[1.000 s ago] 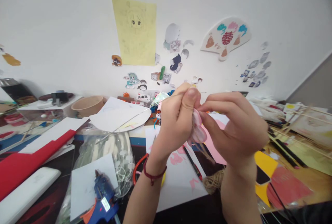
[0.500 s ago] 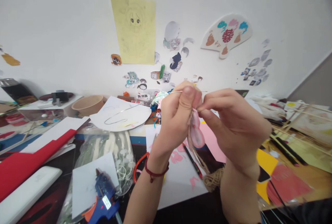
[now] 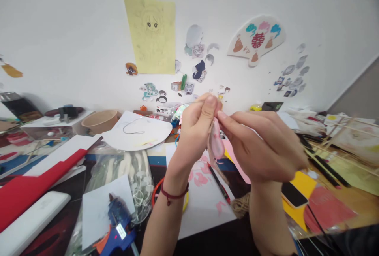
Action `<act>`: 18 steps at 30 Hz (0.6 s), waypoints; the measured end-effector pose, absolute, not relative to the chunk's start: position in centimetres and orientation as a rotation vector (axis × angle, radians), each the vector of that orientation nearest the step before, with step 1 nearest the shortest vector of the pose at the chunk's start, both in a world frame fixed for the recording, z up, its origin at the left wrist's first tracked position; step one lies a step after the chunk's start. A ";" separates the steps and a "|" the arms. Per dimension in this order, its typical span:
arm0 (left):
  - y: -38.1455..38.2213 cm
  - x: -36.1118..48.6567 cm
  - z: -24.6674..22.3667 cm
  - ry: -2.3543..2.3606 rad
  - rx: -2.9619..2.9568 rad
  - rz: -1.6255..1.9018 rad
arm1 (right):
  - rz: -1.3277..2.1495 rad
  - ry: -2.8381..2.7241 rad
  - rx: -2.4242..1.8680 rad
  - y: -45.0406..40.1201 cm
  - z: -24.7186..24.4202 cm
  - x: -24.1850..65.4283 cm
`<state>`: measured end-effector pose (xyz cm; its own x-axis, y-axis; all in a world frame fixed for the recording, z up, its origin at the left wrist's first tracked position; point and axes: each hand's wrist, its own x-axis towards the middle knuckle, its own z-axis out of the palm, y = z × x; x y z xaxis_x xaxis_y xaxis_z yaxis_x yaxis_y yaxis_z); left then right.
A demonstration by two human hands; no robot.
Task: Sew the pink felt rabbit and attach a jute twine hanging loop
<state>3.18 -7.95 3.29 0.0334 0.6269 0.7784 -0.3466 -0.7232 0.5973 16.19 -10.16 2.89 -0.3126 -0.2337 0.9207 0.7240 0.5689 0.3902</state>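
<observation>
My left hand [image 3: 197,125] is raised in front of the wall, thumb and fingers pinched around the top of a pink petal-shaped piece [image 3: 218,146]. Brown twine [image 3: 211,145] hangs beside the piece toward a small ball of twine [image 3: 240,205]. A thin wire [image 3: 133,132] reaches left from that hand and ends in a narrow loop over white paper. My right hand [image 3: 262,141] is closed, its fingertips pressed against the left thumb and the top of the piece. What they pinch is hidden.
A blue glue gun [image 3: 120,216] lies at the front left beside a clear plastic bag [image 3: 139,177]. White paper [image 3: 204,208] with pink scraps and a pen [image 3: 219,183] lies below my hands. A phone [image 3: 294,195] and wooden sticks [image 3: 331,135] are on the right.
My right hand has turned, its fingers now lying flatter against the left thumb. Both hands and the pink piece have shifted slightly left. The phone shows more fully.
</observation>
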 end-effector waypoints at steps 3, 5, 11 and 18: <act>-7.8 3.3 3.2 0.303 1.685 1.804 | -1.061 -1.649 -0.408 -10.0 2.7 16.7; -7.8 3.4 3.2 0.311 1.704 1.838 | -1.092 -1.657 -0.432 -10.0 2.6 16.9; -8.0 3.4 3.2 0.302 1.718 1.845 | -0.969 -1.692 -0.438 -10.1 2.5 16.6; -8.0 3.4 2.9 0.286 1.688 1.804 | -0.942 -1.663 -0.425 -10.2 2.8 16.7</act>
